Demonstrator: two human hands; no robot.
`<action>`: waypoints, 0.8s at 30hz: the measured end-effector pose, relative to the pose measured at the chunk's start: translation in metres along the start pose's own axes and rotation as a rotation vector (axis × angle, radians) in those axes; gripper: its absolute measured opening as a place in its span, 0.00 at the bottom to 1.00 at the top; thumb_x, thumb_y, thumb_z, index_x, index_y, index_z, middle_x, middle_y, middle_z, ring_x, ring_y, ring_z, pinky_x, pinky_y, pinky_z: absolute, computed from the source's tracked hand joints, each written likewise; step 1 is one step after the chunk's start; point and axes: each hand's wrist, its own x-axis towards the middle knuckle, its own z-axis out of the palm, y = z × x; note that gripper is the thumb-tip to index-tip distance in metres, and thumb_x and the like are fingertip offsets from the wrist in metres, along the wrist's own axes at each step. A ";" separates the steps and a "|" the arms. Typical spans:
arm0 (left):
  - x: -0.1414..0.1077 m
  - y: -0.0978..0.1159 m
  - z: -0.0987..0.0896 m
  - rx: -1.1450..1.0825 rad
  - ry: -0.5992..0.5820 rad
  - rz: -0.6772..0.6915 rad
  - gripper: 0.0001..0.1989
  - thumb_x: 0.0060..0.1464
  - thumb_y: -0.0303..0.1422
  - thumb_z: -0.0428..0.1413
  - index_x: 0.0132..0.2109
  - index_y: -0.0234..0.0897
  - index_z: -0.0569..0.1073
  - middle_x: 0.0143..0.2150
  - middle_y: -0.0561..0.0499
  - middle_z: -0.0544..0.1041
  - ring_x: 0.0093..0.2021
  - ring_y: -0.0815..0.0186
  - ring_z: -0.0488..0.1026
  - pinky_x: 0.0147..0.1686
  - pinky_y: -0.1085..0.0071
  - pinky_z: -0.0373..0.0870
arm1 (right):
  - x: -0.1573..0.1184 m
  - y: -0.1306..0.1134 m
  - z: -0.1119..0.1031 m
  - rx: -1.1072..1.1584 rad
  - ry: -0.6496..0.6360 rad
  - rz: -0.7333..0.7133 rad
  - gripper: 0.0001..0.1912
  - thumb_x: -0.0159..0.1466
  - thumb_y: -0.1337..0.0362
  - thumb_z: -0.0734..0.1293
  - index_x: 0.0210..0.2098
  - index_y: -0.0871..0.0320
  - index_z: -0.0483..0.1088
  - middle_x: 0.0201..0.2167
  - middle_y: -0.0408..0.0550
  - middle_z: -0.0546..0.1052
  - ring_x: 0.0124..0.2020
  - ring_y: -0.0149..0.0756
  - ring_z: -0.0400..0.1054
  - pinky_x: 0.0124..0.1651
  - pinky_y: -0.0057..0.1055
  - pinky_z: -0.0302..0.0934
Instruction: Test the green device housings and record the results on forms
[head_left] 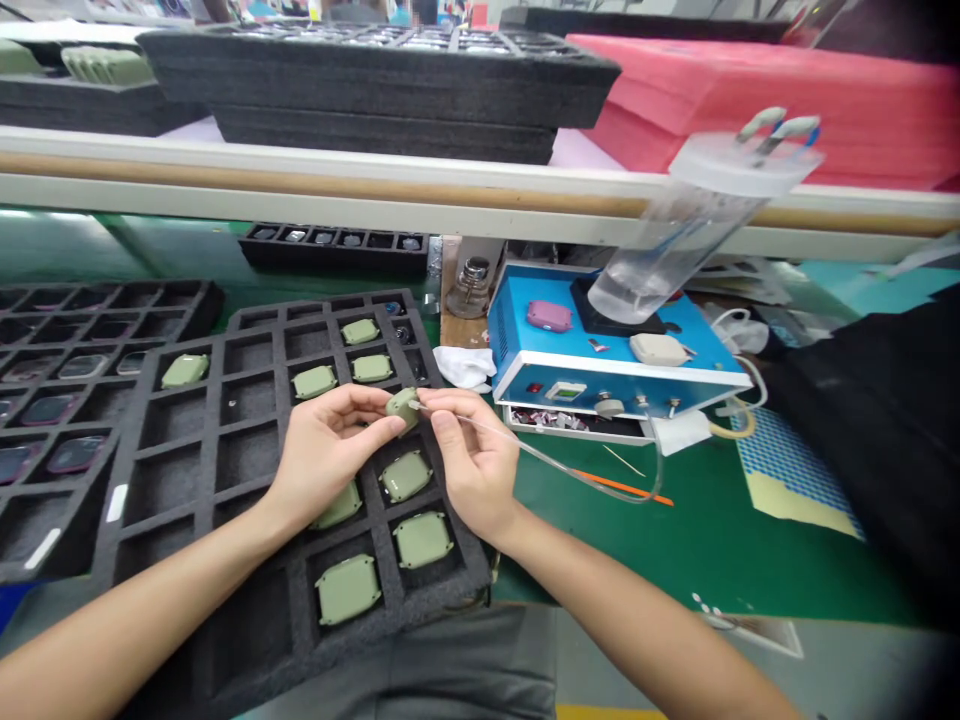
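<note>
My left hand [319,450] pinches a small olive-green watch case [402,408] between thumb and fingers, tilted up above a black foam tray [442,600]. From the right, my right hand [480,465] grips the end of a thin clear tube [551,462], its tip at the side of the case. Whether the tip touches the case or goes into it, I cannot tell. More green watch cases lie in the tray's compartments, among them one [349,590] near the front edge and one [185,371] at the left. The tube curves back to a blue control box [615,375].
A clear cylinder [660,245] leans on top of the box, beside a pink case [549,315] and a beige one [658,349]. Another foam tray [56,500] stands at left. A shelf [450,195] crosses above, bearing black foam trays [375,90] and red foam blocks [750,90].
</note>
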 end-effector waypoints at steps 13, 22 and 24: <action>0.000 0.002 -0.001 0.035 0.003 0.004 0.18 0.41 0.38 0.73 0.37 0.33 0.80 0.35 0.49 0.82 0.36 0.66 0.79 0.40 0.73 0.78 | 0.000 0.000 0.001 0.023 -0.004 -0.007 0.08 0.70 0.68 0.65 0.44 0.53 0.76 0.45 0.47 0.79 0.50 0.32 0.75 0.54 0.32 0.71; 0.001 0.006 0.000 0.065 0.015 -0.007 0.19 0.40 0.41 0.73 0.37 0.34 0.80 0.35 0.48 0.82 0.36 0.64 0.79 0.41 0.70 0.79 | 0.001 0.000 0.002 0.008 0.001 -0.007 0.08 0.70 0.66 0.65 0.44 0.53 0.76 0.44 0.48 0.79 0.49 0.34 0.75 0.53 0.34 0.72; 0.001 0.006 0.000 0.083 0.024 -0.014 0.20 0.38 0.42 0.73 0.37 0.35 0.80 0.35 0.48 0.82 0.36 0.64 0.79 0.41 0.69 0.79 | 0.002 0.001 0.003 -0.007 0.012 -0.017 0.07 0.70 0.65 0.65 0.44 0.53 0.76 0.44 0.49 0.79 0.48 0.34 0.75 0.53 0.35 0.72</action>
